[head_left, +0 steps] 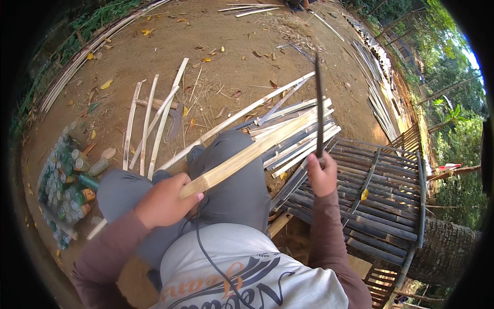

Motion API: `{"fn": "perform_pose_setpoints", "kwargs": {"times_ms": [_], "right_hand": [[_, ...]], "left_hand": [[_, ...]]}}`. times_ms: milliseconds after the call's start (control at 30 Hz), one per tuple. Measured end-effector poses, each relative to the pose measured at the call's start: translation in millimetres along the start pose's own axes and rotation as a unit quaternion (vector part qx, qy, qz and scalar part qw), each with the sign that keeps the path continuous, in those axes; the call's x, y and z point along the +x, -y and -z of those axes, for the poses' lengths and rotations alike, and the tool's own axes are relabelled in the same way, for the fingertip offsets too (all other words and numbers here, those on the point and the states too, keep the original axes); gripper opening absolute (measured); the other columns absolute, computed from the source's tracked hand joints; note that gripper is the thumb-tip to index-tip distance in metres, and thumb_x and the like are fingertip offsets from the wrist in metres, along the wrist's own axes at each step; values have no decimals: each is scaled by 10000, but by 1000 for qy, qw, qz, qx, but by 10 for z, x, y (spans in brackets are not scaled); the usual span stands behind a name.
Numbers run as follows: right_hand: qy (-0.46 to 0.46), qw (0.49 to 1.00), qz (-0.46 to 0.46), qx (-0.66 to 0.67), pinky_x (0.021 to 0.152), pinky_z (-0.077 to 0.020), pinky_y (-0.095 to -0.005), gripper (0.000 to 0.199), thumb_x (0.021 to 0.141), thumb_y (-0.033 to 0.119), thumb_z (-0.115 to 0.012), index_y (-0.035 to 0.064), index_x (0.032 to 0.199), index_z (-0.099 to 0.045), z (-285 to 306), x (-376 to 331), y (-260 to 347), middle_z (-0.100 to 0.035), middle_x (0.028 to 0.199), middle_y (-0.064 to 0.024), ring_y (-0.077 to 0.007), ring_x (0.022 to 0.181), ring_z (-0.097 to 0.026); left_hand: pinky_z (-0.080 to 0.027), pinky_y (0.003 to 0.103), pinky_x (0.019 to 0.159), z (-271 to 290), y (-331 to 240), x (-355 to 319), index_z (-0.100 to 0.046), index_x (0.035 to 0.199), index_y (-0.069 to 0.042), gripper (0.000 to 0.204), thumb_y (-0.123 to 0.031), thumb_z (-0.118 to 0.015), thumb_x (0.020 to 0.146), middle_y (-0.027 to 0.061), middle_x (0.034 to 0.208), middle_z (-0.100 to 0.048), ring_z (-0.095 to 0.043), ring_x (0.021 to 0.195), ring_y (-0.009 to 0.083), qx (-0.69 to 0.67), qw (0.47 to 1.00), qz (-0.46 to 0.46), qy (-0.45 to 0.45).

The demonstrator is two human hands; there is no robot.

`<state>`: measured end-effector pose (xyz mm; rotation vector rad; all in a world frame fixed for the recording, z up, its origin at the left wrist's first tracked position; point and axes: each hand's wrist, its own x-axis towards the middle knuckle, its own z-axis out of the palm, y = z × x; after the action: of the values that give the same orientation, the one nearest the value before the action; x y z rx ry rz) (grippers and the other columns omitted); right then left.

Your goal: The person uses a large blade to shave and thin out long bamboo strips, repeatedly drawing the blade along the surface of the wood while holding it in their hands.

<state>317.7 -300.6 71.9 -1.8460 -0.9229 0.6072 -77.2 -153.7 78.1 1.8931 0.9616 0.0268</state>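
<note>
My left hand (167, 200) is closed around the near end of a wide, pale bamboo strip (252, 152). The strip slants across my raised knee, away and to the right. In my right hand (322, 175) is a machete (319, 98), gripped by its handle, its long dark blade pointing up and away. The blade shows almost edge-on and crosses in front of the strip's far end; I cannot tell whether they touch. Beneath that end lies a bundle of split bamboo strips (303, 147), some pale and some dark.
To my right stands a bamboo-slat bench (370, 188) beside a tree trunk (447, 255). Glass bottles (64, 180) are heaped at left. Loose strips (167, 118) and a dark-bladed tool (176, 122) lie on the dirt ahead. Part of another person (297, 5) shows far off.
</note>
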Motion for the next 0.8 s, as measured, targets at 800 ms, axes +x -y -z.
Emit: {"fn": "perform_pose_setpoints", "kwargs": {"times_ms": [800], "right_hand": [[170,927,130,-309,725,-548,-538,562,1013,599,-636,45,929,-690,-496,-304,-459,-695,774,-213,-466,780,-687]], "left_hand": [[-505,573,783,-133,-237,122,-542,1114,-3,258,-259,-566,1093,302,899,-690,-666,901,525,18,999,16,45]]}}
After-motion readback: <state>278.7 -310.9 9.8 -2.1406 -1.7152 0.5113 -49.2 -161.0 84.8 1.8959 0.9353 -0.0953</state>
